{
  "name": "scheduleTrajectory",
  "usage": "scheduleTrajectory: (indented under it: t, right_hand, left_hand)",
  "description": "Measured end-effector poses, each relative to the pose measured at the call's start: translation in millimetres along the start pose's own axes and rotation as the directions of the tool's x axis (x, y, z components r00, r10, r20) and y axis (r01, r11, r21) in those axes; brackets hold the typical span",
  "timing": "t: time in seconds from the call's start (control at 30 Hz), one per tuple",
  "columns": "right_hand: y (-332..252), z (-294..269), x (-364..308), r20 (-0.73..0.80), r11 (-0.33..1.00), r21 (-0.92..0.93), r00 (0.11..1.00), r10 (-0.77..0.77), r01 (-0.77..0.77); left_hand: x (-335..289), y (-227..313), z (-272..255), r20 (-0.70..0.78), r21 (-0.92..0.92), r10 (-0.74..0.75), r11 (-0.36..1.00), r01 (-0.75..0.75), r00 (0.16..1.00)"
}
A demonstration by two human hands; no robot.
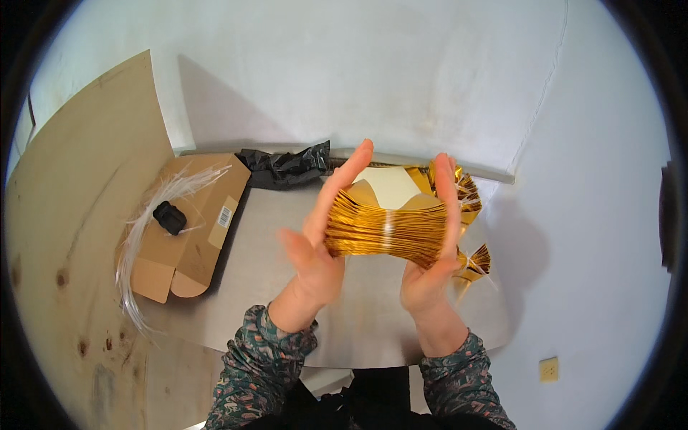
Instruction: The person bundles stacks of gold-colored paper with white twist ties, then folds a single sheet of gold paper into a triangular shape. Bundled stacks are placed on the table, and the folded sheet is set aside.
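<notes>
Left hand (315, 247): flat and open, fingers stretched up, palm pressed on the left end of the stack of gold foil envelopes (387, 231); slightly blurred.
Right hand (437, 236): flat against the stack's right end, fingers straight.
Grip: the stack is clamped between both palms, held above the grey counter (287, 287), a cream envelope face on top.
Right of the grip: more gold foil pieces (474, 261) on the counter.
Left of the grip: a flattened cardboard box (193, 229) with a black clip (170, 217) and clear plastic strips (143, 229).
Beyond the grip: crumpled black plastic bag (287, 166) at the wall.
</notes>
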State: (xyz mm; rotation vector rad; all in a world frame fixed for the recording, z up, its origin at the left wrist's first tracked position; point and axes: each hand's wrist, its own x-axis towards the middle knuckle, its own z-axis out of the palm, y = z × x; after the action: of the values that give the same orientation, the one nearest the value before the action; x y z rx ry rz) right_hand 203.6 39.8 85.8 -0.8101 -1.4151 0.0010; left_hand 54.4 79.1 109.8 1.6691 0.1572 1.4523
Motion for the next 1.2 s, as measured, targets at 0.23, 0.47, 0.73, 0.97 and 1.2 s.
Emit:
scheduleTrajectory:
  t: [0.23, 0.47, 0.73, 0.97, 1.2]
  right_hand:
    - [3, -13, 14, 0.078, 0.920, 0.197, 0.940, 0.331, -0.340]
    - [28, -42, 26, 0.425, 0.690, 0.324, 0.751, 0.505, -0.647]
    - [36, -28, 24, 0.679, 0.616, 0.239, 0.583, 0.446, -0.751]
    - [29, -6, 7, 0.632, 0.467, 0.465, 0.651, 0.420, -0.752]
    - [24, 0, 3, 0.590, 0.571, 0.486, 0.730, 0.344, -0.662]
  left_hand:
    - [7, -14, -14, 0.203, 0.150, -0.075, 0.988, 0.045, 0.976]
    - [-8, -34, -24, 0.187, -0.535, -0.603, 0.600, 0.595, 0.776]
    - [-35, -34, -19, 0.253, -0.849, -0.605, 0.235, 0.473, 0.755]
    - [-44, -20, -4, 0.203, -0.774, -0.672, 0.335, 0.537, 0.712]
    - [-45, 0, 6, 0.119, -0.690, -0.696, 0.455, 0.563, 0.708]
